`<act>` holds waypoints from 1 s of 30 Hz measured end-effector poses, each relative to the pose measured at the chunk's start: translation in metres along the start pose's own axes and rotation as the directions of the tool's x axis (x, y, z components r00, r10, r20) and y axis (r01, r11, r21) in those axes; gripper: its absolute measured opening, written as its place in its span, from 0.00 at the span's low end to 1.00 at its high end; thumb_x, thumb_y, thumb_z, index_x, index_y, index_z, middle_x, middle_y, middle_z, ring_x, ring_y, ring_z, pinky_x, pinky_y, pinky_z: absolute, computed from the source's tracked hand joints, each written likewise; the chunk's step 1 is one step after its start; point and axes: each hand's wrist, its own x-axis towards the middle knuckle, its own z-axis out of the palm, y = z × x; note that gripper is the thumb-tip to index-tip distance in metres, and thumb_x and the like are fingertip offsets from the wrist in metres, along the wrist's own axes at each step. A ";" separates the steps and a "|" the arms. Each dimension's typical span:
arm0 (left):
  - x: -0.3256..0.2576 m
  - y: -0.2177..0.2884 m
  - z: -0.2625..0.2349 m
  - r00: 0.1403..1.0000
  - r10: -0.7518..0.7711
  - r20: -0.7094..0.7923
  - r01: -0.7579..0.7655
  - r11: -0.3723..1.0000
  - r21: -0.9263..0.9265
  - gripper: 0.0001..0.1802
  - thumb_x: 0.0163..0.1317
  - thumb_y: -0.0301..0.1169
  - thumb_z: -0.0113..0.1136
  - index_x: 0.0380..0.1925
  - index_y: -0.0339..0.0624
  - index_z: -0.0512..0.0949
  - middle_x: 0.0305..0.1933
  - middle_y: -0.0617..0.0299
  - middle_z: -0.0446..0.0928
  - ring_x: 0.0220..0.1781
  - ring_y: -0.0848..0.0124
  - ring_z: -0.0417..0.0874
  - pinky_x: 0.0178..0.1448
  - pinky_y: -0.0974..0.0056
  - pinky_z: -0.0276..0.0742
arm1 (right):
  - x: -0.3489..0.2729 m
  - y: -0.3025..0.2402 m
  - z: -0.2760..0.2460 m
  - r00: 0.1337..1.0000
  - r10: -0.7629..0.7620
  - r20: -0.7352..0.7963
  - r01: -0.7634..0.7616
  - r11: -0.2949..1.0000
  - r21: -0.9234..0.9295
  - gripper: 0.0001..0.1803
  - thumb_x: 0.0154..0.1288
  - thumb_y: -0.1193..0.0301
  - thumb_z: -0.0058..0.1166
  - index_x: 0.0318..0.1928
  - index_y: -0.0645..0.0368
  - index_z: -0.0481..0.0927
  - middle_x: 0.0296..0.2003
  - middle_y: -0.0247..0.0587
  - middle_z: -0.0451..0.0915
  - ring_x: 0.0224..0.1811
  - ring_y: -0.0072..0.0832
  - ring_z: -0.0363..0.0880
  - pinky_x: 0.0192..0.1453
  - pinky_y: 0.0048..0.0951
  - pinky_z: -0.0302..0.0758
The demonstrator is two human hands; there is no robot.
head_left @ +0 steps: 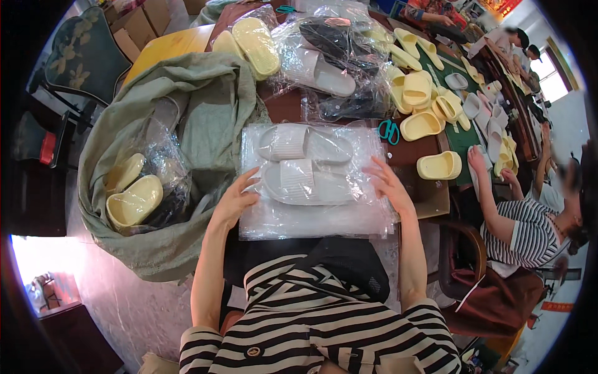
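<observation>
A pair of light grey slide slippers [309, 181] lies side by side in front of me, toes to the left, on or inside clear plastic; which of the two I cannot tell. Beneath them is a stack of clear plastic bags [305, 223] at the table's near edge. My left hand [237, 198] rests at the stack's left edge, its fingers apart and slightly bent. At the right edge, my right hand [389, 187] has its fingers spread over the plastic. Neither hand is closed round anything.
A large green sack [143, 262] on the left holds bagged yellow slippers [134, 199]. Bagged slippers [327, 75] pile up at the table's far side. Teal scissors [389, 132] and loose yellow slippers [422, 126] lie to the right. A person in stripes [529, 227] sits there.
</observation>
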 end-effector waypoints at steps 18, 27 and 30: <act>0.001 -0.004 0.014 0.907 0.417 0.063 -0.204 0.303 0.931 0.33 0.54 0.16 0.55 0.65 0.35 0.73 0.71 0.43 0.66 0.66 0.50 0.71 0.66 0.56 0.71 | -0.021 0.017 -0.023 0.813 -0.579 0.060 0.217 0.206 -0.954 0.26 0.60 0.68 0.65 0.58 0.61 0.76 0.31 0.46 0.79 0.34 0.34 0.82 0.41 0.34 0.78; 0.084 -0.011 0.051 0.786 0.616 0.056 -0.280 0.274 0.920 0.32 0.70 0.35 0.54 0.70 0.29 0.62 0.76 0.37 0.57 0.77 0.40 0.57 0.79 0.47 0.55 | 0.078 0.044 -0.043 0.991 -0.004 0.134 0.029 0.983 -0.183 0.24 0.70 0.72 0.58 0.65 0.61 0.74 0.51 0.40 0.83 0.52 0.26 0.82 0.58 0.28 0.78; 0.090 -0.037 0.037 0.771 0.634 0.068 -0.235 0.183 0.955 0.36 0.73 0.41 0.51 0.73 0.30 0.58 0.78 0.37 0.53 0.80 0.41 0.51 0.81 0.45 0.47 | 0.090 0.039 -0.015 0.989 0.019 0.145 -0.011 0.998 -0.054 0.36 0.69 0.69 0.61 0.74 0.53 0.62 0.58 0.45 0.78 0.55 0.28 0.80 0.60 0.30 0.77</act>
